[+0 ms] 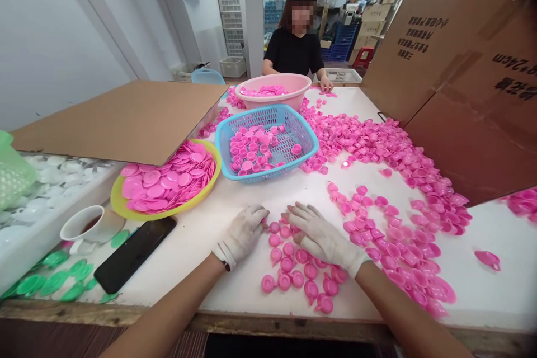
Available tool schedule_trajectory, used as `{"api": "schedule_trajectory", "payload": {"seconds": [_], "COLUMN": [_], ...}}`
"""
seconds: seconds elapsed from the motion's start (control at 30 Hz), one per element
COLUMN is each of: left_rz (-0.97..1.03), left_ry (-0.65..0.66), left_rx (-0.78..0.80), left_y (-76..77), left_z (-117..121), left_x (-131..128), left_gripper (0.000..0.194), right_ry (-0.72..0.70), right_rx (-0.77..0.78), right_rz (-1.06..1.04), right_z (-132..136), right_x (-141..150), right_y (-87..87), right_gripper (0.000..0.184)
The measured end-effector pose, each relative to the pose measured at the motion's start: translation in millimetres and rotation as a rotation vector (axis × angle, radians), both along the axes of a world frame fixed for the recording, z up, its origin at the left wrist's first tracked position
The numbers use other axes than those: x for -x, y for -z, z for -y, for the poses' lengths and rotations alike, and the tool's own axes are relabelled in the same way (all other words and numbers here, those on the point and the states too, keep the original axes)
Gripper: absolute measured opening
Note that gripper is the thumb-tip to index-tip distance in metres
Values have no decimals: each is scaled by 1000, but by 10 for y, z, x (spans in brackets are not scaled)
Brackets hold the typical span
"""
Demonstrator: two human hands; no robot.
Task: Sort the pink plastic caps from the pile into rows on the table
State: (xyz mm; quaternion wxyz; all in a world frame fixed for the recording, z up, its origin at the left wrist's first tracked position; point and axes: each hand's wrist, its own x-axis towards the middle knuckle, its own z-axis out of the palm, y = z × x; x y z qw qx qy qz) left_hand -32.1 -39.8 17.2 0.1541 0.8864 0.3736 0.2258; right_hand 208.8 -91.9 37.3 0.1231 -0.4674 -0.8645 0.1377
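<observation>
On the white bench (235, 201), both gloved hands lie flat and open, left hand (241, 234) beside and right hand (321, 235) upon the small pink caps (293, 268); sweeping gently should keep them from scattering.

Both forearms are seen bare, entering from the bottom edge and angled inward so that the two hands meet near the middle of the view. The left hand (242, 233), covered by a white knitted fabric glove, is laid palm down, its fingers curled slightly and pointed to the right. A dark band is worn at the left wrist, just below the glove's cuff. The right hand (323, 236), covered by a matching white glove, is also held palm down, its fingers spread and directed leftward. The fingertips of both hands are nearly touching.
</observation>
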Motion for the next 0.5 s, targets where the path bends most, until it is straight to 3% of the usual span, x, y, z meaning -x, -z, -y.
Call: {"api": "schedule_trajectory", "payload": {"seconds": [0.13,0.23,0.37,0.5], "left_rz": [61,-21,-213,-211], "left_ry": [-3,0,3,96], "left_rx": [47,12,61,86], "left_y": [-5,4,20,62], "left_z": [153,312,561,795], "left_x": [25,-24,-168,-337], "left_gripper": [43,56,71,81], "right_ry": [108,55,37,-22], "right_rx": [-50,-88,-199,-333], "right_rz": [-31,101,182,161], "right_z": [49,57,119,214], "right_x": [-20,174,323,69], "right_y": [-75,-74,150,406], "right_gripper": [51,56,60,71]}}
